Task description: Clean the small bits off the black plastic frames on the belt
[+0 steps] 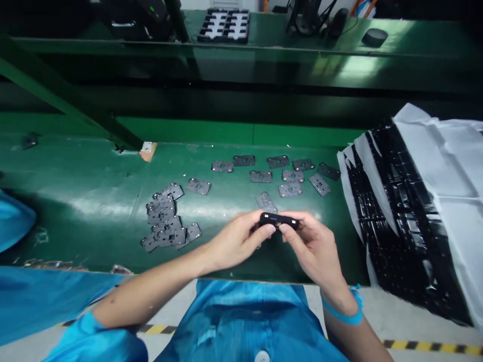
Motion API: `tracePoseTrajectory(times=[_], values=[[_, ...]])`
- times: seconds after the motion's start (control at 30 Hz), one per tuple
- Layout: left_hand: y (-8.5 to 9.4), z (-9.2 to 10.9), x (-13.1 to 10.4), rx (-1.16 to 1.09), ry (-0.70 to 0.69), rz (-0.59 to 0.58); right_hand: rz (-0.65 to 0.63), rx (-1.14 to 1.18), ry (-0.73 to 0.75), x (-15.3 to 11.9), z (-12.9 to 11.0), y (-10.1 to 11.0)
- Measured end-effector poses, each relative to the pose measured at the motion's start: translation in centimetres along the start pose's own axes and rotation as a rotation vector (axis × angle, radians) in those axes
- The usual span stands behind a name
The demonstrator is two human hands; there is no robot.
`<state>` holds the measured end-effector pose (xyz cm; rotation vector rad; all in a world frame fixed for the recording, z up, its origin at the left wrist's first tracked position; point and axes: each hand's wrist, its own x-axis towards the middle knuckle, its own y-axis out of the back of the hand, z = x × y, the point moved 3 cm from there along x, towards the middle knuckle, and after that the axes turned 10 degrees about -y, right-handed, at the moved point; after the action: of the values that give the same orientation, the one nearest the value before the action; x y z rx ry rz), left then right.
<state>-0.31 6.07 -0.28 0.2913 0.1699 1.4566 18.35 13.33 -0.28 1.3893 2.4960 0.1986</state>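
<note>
Between both hands, above the front of the green bench, is a small black plastic plate (278, 219) with light metallic contacts near its ends. My left hand (241, 239) pinches its left end, thumb at the near side. My right hand (313, 244) grips the right end the same way; the fingers behind the part are mostly hidden. Just beyond it lies a similar dark plate (266, 201). Several more, such as one plate (260, 176), are spread farther back, and an overlapping pile of plates (166, 229) sits to the left.
At the right, a stack of black trays (392, 201) is wrapped in white sheeting. A green post (75, 95) slants down to the bench (113, 201). On the shelf behind are a tray with white inserts (224, 25) and a black round object (374, 37). A co-worker's blue sleeve (15, 221) shows at left.
</note>
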Motion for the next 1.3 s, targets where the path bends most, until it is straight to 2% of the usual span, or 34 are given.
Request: tracePoseTrajectory(times=[0.13, 0.27, 0.4, 0.57, 0.67, 0.9, 1.3], values=[[-2.4, -0.6, -1.9, -0.07, -0.001, 0.159, -0.017, 0.09, -0.016, -0.4, 0.6, -1.2], [-2.7, -0.9, -2.4, 0.024, -0.01, 0.222, -0.024, 0.205, -0.042, -0.5, 1.3, -2.2], [-2.8, -0.8, -2.4, 0.095, -0.045, 0.236, 0.022, 0.283, -0.06, -0.2, 2.1, -3.1], [-3.2, -1.4, -2.3, 0.05, -0.033, 0.264, 0.04, 0.282, -0.034, 0.3, 2.7, -3.7], [-3.2, -1.7, -2.3, 0.028, -0.021, 0.28, 0.037, 0.275, -0.003, 0.3, 2.5, -3.8], [-2.9, -1.7, -2.2, 0.091, -0.03, 0.285, -0.025, 0.343, -0.041, 0.6, 2.5, -3.6], [-3.4, -1.9, -2.5, 0.163, -0.087, 0.294, -0.011, 0.358, -0.029, 0.9, 2.9, -3.7]])
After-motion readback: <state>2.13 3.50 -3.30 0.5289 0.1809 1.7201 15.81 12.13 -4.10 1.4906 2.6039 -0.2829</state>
